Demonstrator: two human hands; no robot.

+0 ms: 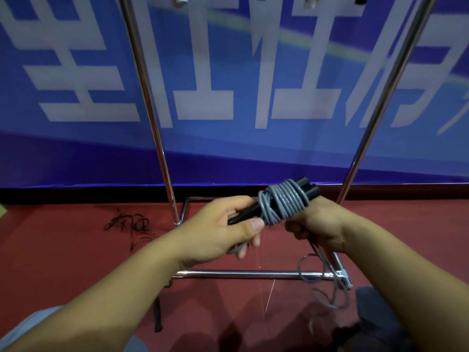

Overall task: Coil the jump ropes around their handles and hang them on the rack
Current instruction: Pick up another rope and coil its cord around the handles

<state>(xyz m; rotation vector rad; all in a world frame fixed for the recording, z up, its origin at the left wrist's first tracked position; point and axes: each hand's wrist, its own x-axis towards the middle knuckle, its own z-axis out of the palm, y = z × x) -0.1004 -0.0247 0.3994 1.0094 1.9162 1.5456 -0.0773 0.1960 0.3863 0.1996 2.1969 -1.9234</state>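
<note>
We are partway through the winding: the left hand (223,224) grips the near end of the paired black handles (256,209), thumb pressed on top, and the grey rope (283,199) already sits in a thick bundle of turns around their middle, held in the air in front of the rack (253,274). The right hand (317,224) is curled beside the bundle and seems to pinch the running strand, whose loose tail (327,280) drops over the rack's near base bar, toward its right corner.

To finish well, we should keep both handles clamped together, feed the tail under steady tension, and lay each new turn beside the last one (piled turns probably slip off). We judge the tail may snag on that base bar, so lift it clear first.

The right fingers are hidden behind the hand. The rack's top rail is cut off above. A dark tangle (129,224) lies on the floor beyond the rack's left post; whether it is another rope we cannot tell.
</note>
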